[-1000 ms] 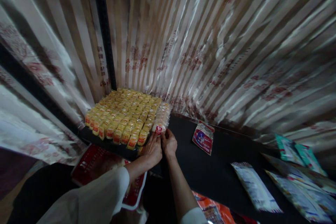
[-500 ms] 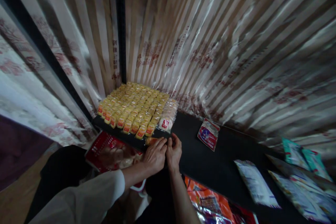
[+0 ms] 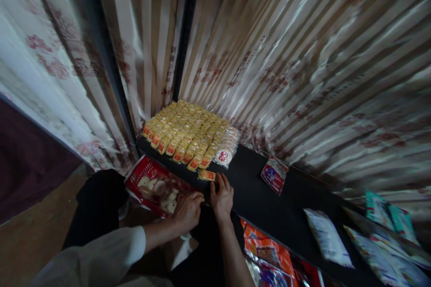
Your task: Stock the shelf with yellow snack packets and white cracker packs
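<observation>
A small yellow snack packet (image 3: 206, 175) with an orange label lies near the front edge of the black shelf (image 3: 249, 188). The thumb and fingertips of my right hand (image 3: 222, 195) close on its right end. My left hand (image 3: 189, 210) is drawn back before the shelf edge, fingers curled; whatever they may hold is hidden. Behind the loose packet stand tight rows of similar yellow packets (image 3: 188, 130). Along their right side runs a row of white packets (image 3: 226, 150) with red print.
A large red bag (image 3: 148, 184) sits below the shelf at left, orange packaging (image 3: 266, 249) below at right. On the shelf lie a red and purple packet (image 3: 274, 175), a white packet (image 3: 328, 237) and teal packets (image 3: 379, 208). Striped plastic sheeting (image 3: 269, 54) hangs behind, beside a dark post (image 3: 186, 31).
My left hand has moved back and left, away from my right hand, uncovering the loose yellow packet. My right hand stays by the packet. The whole view has shifted and turned slightly.
</observation>
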Demonstrator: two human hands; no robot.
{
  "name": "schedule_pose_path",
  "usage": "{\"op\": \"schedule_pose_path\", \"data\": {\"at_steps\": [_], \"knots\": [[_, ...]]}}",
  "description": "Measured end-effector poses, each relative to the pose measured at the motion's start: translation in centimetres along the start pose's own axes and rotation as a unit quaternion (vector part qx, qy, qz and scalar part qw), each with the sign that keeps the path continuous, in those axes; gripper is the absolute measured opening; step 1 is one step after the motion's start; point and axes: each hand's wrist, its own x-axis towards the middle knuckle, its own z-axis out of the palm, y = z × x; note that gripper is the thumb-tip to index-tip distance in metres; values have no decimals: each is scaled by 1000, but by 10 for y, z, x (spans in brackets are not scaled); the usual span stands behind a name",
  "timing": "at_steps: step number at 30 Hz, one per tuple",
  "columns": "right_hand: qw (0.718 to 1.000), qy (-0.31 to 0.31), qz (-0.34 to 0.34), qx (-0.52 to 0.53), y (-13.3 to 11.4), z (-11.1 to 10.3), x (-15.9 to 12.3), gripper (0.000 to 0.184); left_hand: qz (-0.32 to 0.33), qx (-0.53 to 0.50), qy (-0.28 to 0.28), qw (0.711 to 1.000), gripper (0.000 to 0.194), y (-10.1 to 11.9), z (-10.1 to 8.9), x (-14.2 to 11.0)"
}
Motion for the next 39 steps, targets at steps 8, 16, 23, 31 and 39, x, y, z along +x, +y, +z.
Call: {"op": "schedule_pose_path", "data": {"at_steps": [8, 16, 23, 31, 39], "knots": [[985, -91, -121, -87, -14, -17, 21, 41, -160, -48, -2, 986, 33, 5, -11, 30], [987, -133, -59, -73, -8, -29, 11, 32, -217, -126, -2, 968, 50, 2, 10, 35], [972, -137, 82, 171, -11, -32, 10, 33, -99, -93, 74, 988, 61, 15, 2, 41], [962, -65, 113, 239, -27, -2, 18, 43, -65, -27, 106, 992, 51, 9, -21, 53], [971, -60, 120, 197, -39, 12, 21, 40, -48, -45, 114, 991, 46, -6, -18, 50]]}}
